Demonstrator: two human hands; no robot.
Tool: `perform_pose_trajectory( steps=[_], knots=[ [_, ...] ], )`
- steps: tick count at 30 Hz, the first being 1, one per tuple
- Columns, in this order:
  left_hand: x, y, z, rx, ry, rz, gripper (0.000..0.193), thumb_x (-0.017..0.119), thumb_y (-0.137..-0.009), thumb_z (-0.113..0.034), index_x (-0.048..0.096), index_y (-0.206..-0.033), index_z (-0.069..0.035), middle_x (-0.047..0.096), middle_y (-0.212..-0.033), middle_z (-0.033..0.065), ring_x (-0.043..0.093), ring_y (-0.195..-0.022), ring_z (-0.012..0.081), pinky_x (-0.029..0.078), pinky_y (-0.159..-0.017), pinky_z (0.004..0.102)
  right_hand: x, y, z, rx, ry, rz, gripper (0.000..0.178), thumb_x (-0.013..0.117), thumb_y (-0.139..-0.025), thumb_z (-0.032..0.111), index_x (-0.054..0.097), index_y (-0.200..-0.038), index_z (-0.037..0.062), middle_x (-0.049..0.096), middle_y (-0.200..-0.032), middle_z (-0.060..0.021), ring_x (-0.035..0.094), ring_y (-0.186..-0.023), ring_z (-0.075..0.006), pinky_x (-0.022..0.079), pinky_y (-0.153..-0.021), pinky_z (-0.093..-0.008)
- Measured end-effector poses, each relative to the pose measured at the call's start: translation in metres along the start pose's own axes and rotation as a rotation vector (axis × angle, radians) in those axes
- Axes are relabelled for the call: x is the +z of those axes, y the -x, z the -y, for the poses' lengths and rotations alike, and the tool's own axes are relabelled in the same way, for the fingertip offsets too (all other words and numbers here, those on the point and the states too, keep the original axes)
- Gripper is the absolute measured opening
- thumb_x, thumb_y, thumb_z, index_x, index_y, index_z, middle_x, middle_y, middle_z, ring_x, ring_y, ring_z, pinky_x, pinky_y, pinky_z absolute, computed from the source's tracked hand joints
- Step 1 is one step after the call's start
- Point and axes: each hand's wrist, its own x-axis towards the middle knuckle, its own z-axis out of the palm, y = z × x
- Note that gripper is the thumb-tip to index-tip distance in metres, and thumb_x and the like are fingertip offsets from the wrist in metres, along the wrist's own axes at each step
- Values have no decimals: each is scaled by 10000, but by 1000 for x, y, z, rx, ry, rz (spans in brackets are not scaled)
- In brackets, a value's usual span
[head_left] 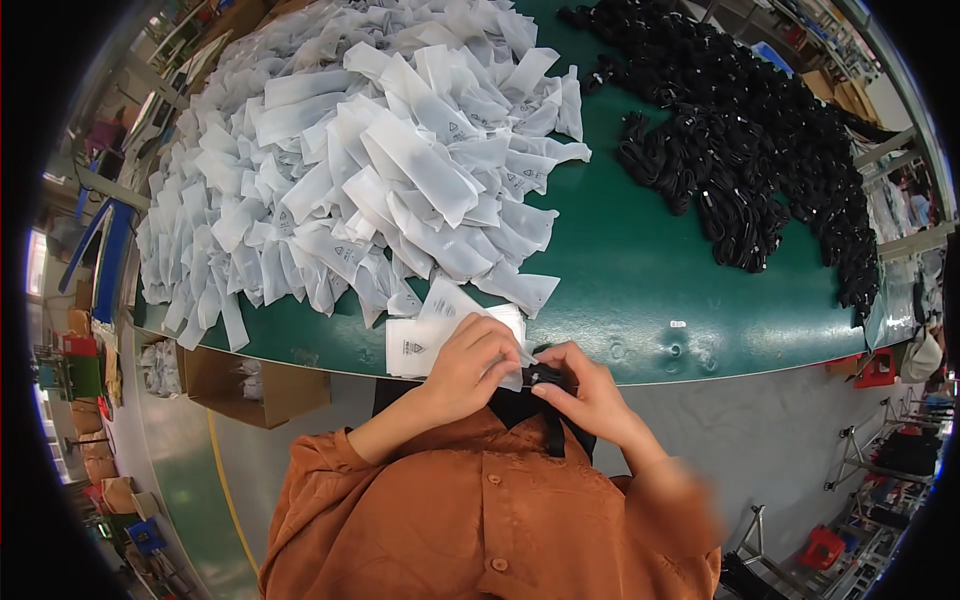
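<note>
At the table's near edge my left hand (468,362) is closed on a translucent white plastic bag (447,303), pinching it near its mouth. Close beside it, my right hand (590,393) grips a bundled black cable (545,376), whose end is right at the bag's opening. How far the cable sits inside the bag is hidden by my fingers. Under my left hand lies a stack of flat white bags (405,345) with small dark print. Beyond it rises a big heap of filled whitish bags (330,170).
Bundled black cables (720,140) are piled on the right of the green table (640,300). A small white label (678,324) lies near the front edge. Below the table at left stands an open cardboard box (255,390) with some bags inside. Metal racks flank both sides.
</note>
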Motion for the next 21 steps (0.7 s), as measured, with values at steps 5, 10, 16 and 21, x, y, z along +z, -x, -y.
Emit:
perform_pose_trajectory(
  steps=[5, 10, 16, 21],
  knots=[
    [-7, -14, -7, 42, -44, -66, 156, 708, -783, 27, 613, -866, -65, 605, -1016, 90, 547, -949, 296, 443, -840, 364, -13, -9, 20, -585, 618, -80, 299, 694, -930, 40, 553, -1193, 26, 645, -1115, -97, 637, -934, -133, 528, -797, -278],
    [-11, -29, -14, 87, -54, -56, 142, 706, -796, 9, 606, -864, -65, 602, -1017, 89, 539, -930, 297, 430, -839, 369, -5, -10, 11, 13, -70, -189, 288, 738, -840, -28, 615, -1093, 35, 641, -1135, -115, 635, -897, -151, 533, -749, -273],
    [-15, -40, -12, 96, -41, -48, 114, 710, -828, -47, 609, -878, -67, 610, -1041, 89, 543, -943, 282, 426, -832, 361, -9, -19, 35, -424, 280, -196, 283, 752, -800, -63, 694, -1057, 38, 584, -1185, -120, 620, -915, -164, 517, -673, -255],
    [-21, -53, -12, 6, 108, -23, 103, 673, -927, -130, 603, -886, -66, 615, -1077, 63, 533, -960, 201, 412, -809, 292, -16, -29, 35, -663, 361, -175, 242, 724, -793, -93, 717, -998, 35, 574, -1174, -135, 625, -913, -195, 528, -765, -296]
  ],
)
